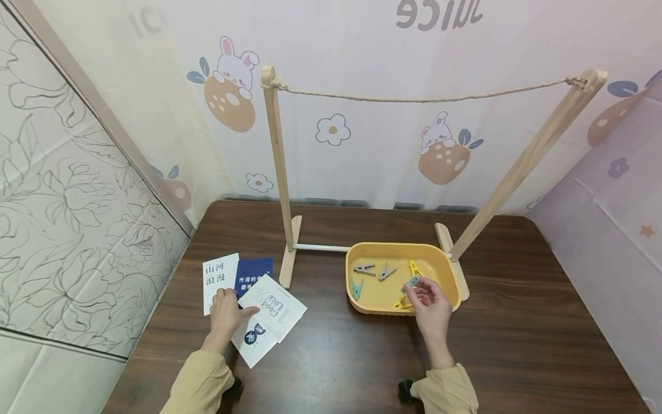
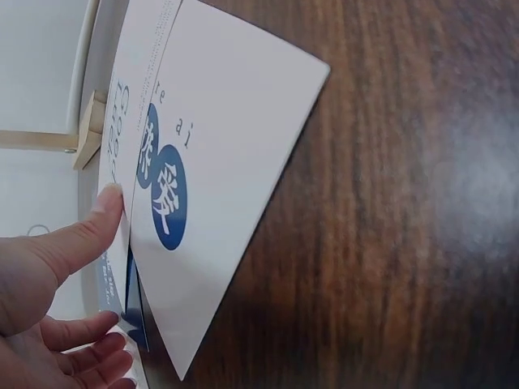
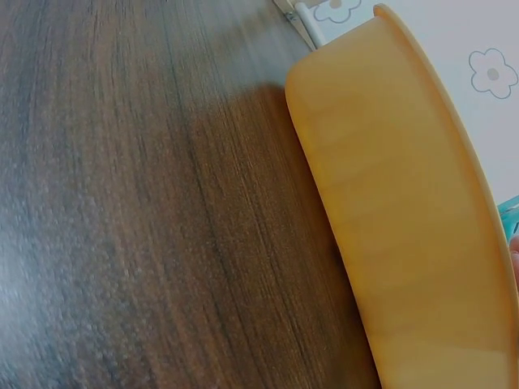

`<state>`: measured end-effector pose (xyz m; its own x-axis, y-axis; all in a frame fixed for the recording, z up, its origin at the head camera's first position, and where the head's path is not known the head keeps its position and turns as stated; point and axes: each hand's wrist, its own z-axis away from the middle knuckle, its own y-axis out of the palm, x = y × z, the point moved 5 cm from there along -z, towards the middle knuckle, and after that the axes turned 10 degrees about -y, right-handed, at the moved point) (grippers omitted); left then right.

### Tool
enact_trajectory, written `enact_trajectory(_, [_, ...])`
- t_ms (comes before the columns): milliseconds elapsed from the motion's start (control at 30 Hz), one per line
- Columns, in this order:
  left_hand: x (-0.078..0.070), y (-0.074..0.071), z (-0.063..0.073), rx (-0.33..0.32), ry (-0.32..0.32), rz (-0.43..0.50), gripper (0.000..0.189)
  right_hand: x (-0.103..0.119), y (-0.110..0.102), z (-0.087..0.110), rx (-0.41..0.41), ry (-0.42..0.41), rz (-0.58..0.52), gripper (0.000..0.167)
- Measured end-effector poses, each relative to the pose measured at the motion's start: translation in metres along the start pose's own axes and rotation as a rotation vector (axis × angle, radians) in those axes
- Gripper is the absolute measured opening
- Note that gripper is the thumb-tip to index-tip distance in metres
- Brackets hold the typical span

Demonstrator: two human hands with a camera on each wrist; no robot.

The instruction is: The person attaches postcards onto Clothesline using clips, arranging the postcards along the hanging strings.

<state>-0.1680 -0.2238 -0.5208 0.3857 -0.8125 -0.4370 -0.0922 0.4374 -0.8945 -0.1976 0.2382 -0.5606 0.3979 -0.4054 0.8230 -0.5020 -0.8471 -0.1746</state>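
Note:
Over the yellow basket point(image 1: 380, 310), my right hand point(image 1: 433, 307) pinches a blue-grey clothespin point(image 1: 412, 283) between thumb and fingers. Inside the basket lie several clothespins, among them a teal one point(image 1: 357, 288), a grey one point(image 1: 386, 272) and a yellow one point(image 1: 415, 268). On the left, my left hand point(image 1: 226, 316) touches overlapping cards, its thumb stretched over the white "Good Luck" card point(image 1: 284, 305). Its other fingers are by the white card with dark characters point(image 1: 221, 265) and the navy card point(image 1: 253, 269). In the right wrist view, the basket wall point(image 3: 397, 186) hides most of the hand.
Behind the basket stands a wooden frame, with a left post point(image 1: 279, 167), a right post point(image 1: 527, 167) and a twine rope point(image 1: 424, 101) strung between their tops. A white rod point(image 1: 320, 248) joins the feet low down. Everything stands on a dark wooden table point(image 1: 341, 356).

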Motion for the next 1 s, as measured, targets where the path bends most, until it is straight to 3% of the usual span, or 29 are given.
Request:
enact_trajectory(600, [-0.0033,0.0019,-0.0040,0.039,-0.013,0.016,0.054,0.0025,-0.0012,-0.0004,-0.003,-0.002,0.023,0.031])
enact_trajectory(1000, [0.0015,0.0009,-0.0101,0.120,-0.032,-0.017,0.045,0.0032,-0.0013,0.0008,-0.002,-0.017,0.002,0.031])
